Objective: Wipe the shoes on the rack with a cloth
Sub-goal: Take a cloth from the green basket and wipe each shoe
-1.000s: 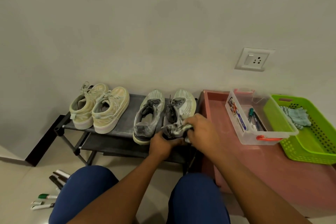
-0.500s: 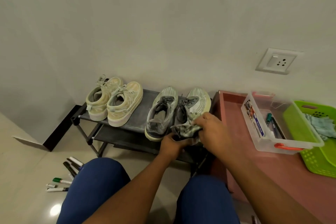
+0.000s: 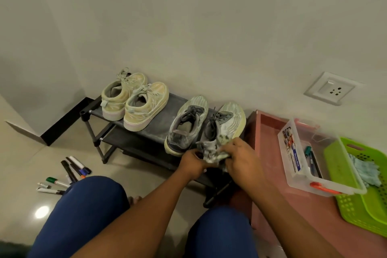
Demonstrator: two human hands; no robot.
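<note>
My left hand [image 3: 191,162] and right hand [image 3: 240,158] both clutch the crumpled cloth [image 3: 211,153] against the heel of the rightmost grey shoe [image 3: 225,123] on the rack [image 3: 159,130]; my fingers hide that heel and most of the cloth.

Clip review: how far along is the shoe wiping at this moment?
Nothing shows as finished; no shoe looks visibly cleaned. In hand: both hands, left hand and right hand, hold the cloth at the heel of the right grey shoe. Seemingly left: the other grey shoe and the cream pair on the rack.
</note>
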